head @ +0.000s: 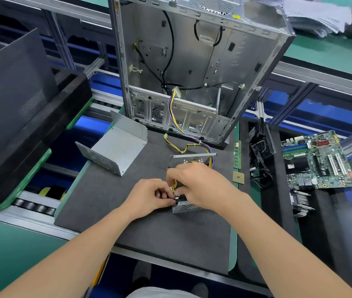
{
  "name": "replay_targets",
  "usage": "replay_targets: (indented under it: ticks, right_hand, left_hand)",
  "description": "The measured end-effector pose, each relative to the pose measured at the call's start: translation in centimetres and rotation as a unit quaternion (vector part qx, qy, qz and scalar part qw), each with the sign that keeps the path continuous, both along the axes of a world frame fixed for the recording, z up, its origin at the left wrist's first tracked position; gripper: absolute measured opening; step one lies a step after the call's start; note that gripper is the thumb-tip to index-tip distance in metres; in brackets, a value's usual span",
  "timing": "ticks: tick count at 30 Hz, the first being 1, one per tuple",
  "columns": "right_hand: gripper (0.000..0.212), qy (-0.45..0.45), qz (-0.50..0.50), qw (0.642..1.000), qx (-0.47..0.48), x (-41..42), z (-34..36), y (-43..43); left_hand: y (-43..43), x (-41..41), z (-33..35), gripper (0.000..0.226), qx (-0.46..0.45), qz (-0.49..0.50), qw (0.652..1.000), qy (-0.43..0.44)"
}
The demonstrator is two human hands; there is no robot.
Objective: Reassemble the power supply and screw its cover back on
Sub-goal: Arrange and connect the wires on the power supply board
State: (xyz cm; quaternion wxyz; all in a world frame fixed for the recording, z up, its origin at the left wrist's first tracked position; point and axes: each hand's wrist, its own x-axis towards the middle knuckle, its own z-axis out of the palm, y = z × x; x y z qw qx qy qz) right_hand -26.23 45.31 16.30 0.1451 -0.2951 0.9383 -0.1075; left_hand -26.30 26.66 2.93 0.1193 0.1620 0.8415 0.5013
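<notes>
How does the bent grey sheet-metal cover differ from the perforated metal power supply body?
The bent grey sheet-metal cover lies untouched; the perforated metal power supply body is held by the left hand and right hand. The cover is solid sheet, the body mesh-walled. Yellow and purple wires leave the body, none the cover. Both sit on the dark mat.

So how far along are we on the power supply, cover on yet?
Early. The power supply sits open on the mat. In hand: the left hand pinches a small black part at its near corner; the right hand lies over the yellow wires. The cover lies apart to the left, unfitted. Left: fit it and screw it down; no screwdriver in view.
</notes>
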Motion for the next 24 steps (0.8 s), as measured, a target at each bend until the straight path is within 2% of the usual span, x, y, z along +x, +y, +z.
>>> replay_targets:
  ticks: [7, 9, 11, 14, 17, 19, 20, 24]
  right_hand:
    - [0.027, 0.02, -0.011, 1.0, -0.015, 0.3, -0.5, 0.1]
    - [0.025, 0.012, -0.024, 0.998, -0.058, 0.4, -0.2, 0.5]
    - [0.022, 0.0, -0.084, 0.986, -0.142, 0.3, 0.5, 1.3]
    - [0.02, 0.007, -0.212, 0.946, -0.247, -0.3, 1.7, 3.2]
    - [0.021, 0.012, -0.301, 0.898, -0.32, -1.1, 1.8, 4.9]
    - [0.022, 0.001, -0.341, 0.856, -0.388, -1.4, 1.5, 6.1]
    - [0.024, -0.006, -0.36, 0.833, -0.42, -1.5, 1.2, 6.7]
    - [0.03, -0.04, -0.421, 0.761, -0.491, -1.4, -0.6, 8.5]
  left_hand:
    - [-0.1, 0.0, 0.4, 0.026, -0.006, -0.012, 1.0, -0.014]
    - [-0.4, -0.1, 0.6, 0.03, 0.007, -0.019, 0.999, -0.034]
    - [-0.7, -0.4, 1.2, 0.029, 0.055, -0.002, 0.995, -0.085]
    - [-0.4, -1.0, 2.6, 0.024, 0.096, 0.078, 0.988, -0.092]
    - [0.7, -1.6, 4.4, 0.02, 0.068, 0.11, 0.992, 0.003]
    - [1.5, -1.6, 5.3, 0.018, 0.034, 0.05, 0.996, 0.058]
    - [2.0, -1.6, 5.5, 0.025, -0.001, 0.003, 0.997, 0.074]
    - [3.6, -1.3, 5.4, 0.072, -0.145, -0.143, 0.968, 0.145]
